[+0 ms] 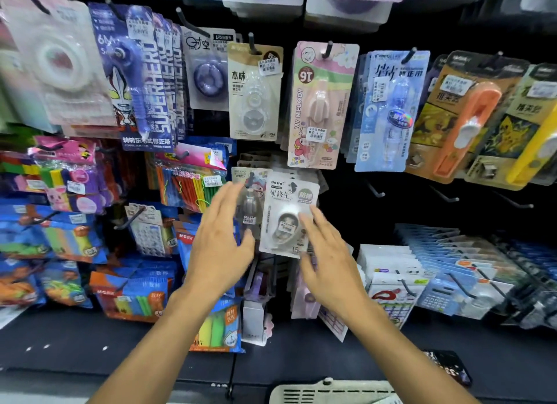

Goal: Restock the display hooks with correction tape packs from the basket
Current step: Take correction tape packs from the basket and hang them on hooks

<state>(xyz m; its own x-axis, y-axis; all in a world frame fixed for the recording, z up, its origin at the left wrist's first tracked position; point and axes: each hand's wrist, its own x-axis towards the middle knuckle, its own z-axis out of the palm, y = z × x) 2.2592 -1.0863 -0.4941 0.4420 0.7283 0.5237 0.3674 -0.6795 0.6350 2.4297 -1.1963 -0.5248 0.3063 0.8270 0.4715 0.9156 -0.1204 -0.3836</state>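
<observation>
A white correction tape pack (286, 213) hangs on a display hook in the middle of the black wall, in front of more packs. Beside it on the left hangs a pack with a cartoon figure (251, 201). My left hand (221, 241) is spread flat, fingers apart, just left of these packs and holds nothing. My right hand (328, 262) is also open, with its fingertips at the white pack's lower right edge. The beige basket (328, 393) shows its rim at the bottom edge; its contents are hidden.
Above hang rows of correction tape packs: beige (254, 93), pink (319, 105), blue (388, 111) and orange (464, 117). Three bare hooks (446, 195) stick out to the right. Colourful stick packs (193, 183) fill the left, calculators (437, 295) the lower right.
</observation>
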